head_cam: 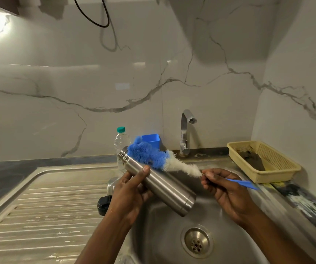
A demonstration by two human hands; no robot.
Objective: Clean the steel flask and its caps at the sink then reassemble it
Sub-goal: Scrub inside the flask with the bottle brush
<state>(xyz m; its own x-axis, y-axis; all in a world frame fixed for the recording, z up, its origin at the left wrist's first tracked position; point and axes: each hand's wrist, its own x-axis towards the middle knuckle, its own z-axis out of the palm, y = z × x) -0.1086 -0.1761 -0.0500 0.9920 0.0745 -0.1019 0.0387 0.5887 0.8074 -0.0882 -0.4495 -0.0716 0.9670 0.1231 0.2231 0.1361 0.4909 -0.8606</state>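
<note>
Steel flask [165, 188] lies clasped in left grip [132, 193]; right grip [224, 187] pinches brush handle [244, 184].

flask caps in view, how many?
2: steel cap on the drainboard, black cap just in front of it; both partly hidden behind the left hand.

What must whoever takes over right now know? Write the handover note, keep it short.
Left hand grips the steel flask, tilted over the sink, mouth open.
Right hand pinches the bottle brush by its handle; bristles lie beside the flask's neck, outside it.
Steel cap and black cap sit on the drainboard edge, beside the left hand.
Done: both caps off. Whether the inside is scrubbed cannot be told.
Left: likely brush inside, wash caps, rinse, reassemble.
</note>
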